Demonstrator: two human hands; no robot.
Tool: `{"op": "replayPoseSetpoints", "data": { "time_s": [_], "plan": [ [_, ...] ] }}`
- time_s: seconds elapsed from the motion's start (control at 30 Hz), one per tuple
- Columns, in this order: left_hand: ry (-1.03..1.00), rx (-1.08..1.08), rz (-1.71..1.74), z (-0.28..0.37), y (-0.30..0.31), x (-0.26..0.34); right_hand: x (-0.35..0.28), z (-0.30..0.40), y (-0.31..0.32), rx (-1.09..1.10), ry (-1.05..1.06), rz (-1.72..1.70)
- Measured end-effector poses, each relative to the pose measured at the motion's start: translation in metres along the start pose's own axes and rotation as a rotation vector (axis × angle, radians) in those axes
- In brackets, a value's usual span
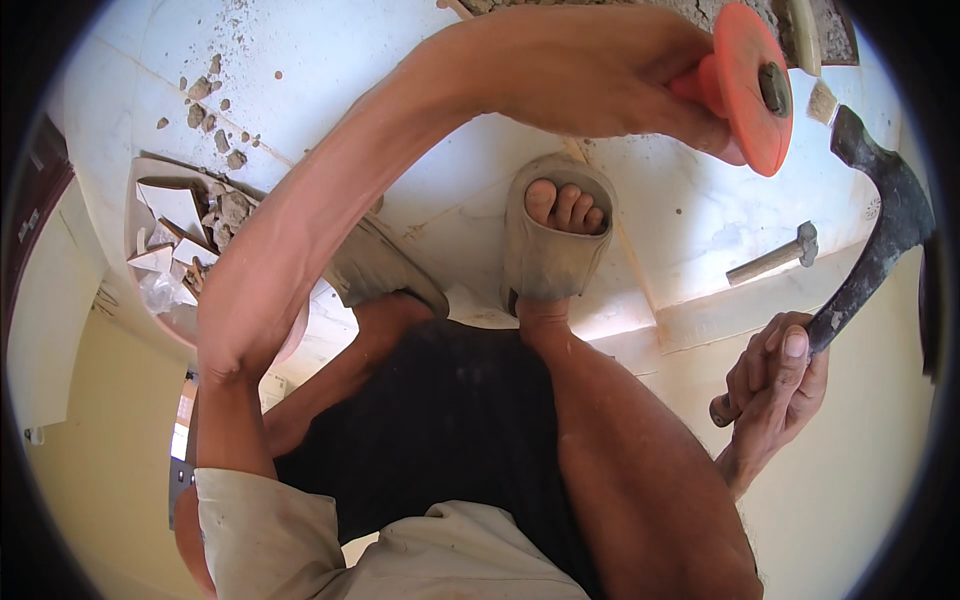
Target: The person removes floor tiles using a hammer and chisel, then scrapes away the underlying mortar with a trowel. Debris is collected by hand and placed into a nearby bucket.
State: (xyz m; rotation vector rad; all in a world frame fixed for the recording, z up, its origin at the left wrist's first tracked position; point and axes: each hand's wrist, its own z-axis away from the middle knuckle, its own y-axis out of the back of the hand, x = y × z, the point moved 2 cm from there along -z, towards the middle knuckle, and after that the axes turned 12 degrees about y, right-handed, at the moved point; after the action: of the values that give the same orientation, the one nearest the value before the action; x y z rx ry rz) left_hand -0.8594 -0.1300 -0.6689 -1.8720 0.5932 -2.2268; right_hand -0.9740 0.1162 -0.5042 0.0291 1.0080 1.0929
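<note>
My left hand (694, 105) reaches across to the upper right and grips a chisel (774, 88) by its orange guarded grip. The round guard faces me, with the grey metal end at its centre; the chisel's far end is hidden. At the right, my right hand (780, 375) is closed around the handle of a dark metal hammer (862, 262). The hammer's head is raised to the right of the guard, apart from the chisel. Just beyond the head shows a brush (823, 103) with pale bristles.
A small hammer (772, 259) with a wooden handle lies on the pale tiled floor (660, 195). At the left, a basin (139, 217) holds broken tile and rubble. Loose crumbs (202, 112) are scattered beyond it. Broken mortar (690, 11) lies at the top. My sandalled feet (562, 217) are between.
</note>
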Motion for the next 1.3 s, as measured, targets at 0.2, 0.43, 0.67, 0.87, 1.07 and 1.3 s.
{"op": "replayPoseSetpoints", "data": {
  "time_s": [0.2, 0.43, 0.67, 0.87, 1.07, 1.3],
  "plan": [
    [-0.017, 0.04, 0.056, -0.015, -0.011, -0.02, -0.004, 0.002, 0.002, 0.06, -0.001, 0.102],
    [0.037, 0.025, -0.209, -0.013, -0.009, -0.004, -0.007, -0.001, 0.004, 0.348, 0.105, -0.092],
    [0.347, 0.107, -0.208, -0.026, -0.014, -0.035, -0.016, 0.006, 0.015, 0.275, -0.163, 0.145],
    [0.295, 0.14, -0.201, -0.029, 0.0, -0.029, 0.016, -0.006, -0.002, 0.064, -0.113, -0.002],
    [0.189, 0.184, 0.084, -0.014, 0.003, 0.01, 0.016, 0.003, -0.015, 0.116, -0.141, -0.156],
    [0.227, 0.188, 0.014, -0.027, -0.01, -0.013, 0.012, -0.015, 0.019, -0.024, 0.016, -0.033]
  ]
}}
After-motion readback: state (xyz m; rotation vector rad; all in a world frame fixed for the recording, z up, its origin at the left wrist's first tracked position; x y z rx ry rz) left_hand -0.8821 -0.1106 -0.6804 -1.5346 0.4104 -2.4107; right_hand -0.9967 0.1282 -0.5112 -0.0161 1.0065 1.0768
